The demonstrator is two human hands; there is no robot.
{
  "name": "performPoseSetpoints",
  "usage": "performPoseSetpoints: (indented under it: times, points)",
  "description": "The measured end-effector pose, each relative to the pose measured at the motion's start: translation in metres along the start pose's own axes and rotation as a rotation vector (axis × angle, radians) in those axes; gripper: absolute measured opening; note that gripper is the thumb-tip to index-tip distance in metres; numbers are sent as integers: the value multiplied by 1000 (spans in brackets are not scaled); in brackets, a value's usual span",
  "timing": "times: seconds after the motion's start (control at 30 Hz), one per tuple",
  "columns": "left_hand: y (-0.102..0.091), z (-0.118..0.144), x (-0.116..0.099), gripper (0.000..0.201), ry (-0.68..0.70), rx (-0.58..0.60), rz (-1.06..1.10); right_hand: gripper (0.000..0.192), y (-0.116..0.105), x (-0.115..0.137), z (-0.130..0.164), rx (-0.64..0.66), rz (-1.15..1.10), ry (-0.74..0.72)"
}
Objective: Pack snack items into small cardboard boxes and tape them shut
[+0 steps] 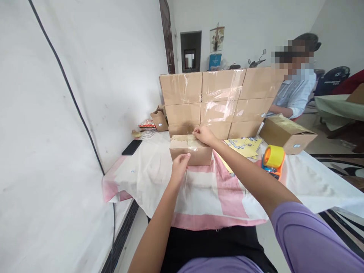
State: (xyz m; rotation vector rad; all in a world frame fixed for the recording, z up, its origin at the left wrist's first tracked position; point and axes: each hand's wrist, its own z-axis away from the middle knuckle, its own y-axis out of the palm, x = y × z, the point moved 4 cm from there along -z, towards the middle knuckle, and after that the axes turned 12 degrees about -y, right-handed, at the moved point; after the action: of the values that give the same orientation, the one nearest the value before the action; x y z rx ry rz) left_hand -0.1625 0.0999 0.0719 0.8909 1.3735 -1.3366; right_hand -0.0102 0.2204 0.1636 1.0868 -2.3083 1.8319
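Stack taped, the box in my hands nearly so

My surface, spread with a white-and-pink cloth (159, 185), carries a tall stack of brown cardboard cartons (218, 85), three columns wide, with clear tape shining across their front faces; that part looks done. A larger open-ended brown carton (287, 134), with tape along its top, stands to the right. The small brown cardboard box (197, 157) I am working on sits upright just in front of the stack, closed on top, with shiny tape (193, 141) over its top and front edge. I judge that only smoothing the tape remains here. The orange tape dispenser with a yellow roll (273, 157) lies aside, in neither hand.

My right hand (204, 136) is partly closed, fingertips touching the box top by the tape; my left hand (180, 165) is loosely curled, thumb at the front face. I cannot tell whether either pinches tape.
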Motion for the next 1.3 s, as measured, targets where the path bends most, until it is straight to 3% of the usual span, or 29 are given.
performPoseSetpoints:
  times: [0.13,0.3,0.53,0.77,0.9,1.03,1.13,1.3]
  points:
    - [7,-10,-17,55,92,-133,-154,17,3,-2,-5,12,79,-10]
    - [19,-7,-7,68,98,-133,-401,18,14,-5,-10,49,147,22]
    - [23,-5,-8,71,82,-165,-536,27,18,-8,-20,94,195,177]
    - [29,-4,-17,72,110,-162,-571,45,8,3,-6,-28,253,190]
    - [38,6,-7,80,90,-160,-534,34,8,17,9,-125,329,89]
    - [54,15,4,87,75,-134,-447,36,15,14,13,-23,287,-11]
    - [65,17,7,89,81,-121,-381,45,20,7,11,51,237,-7]
    - [65,14,8,88,98,-158,-356,37,18,9,9,0,207,98]
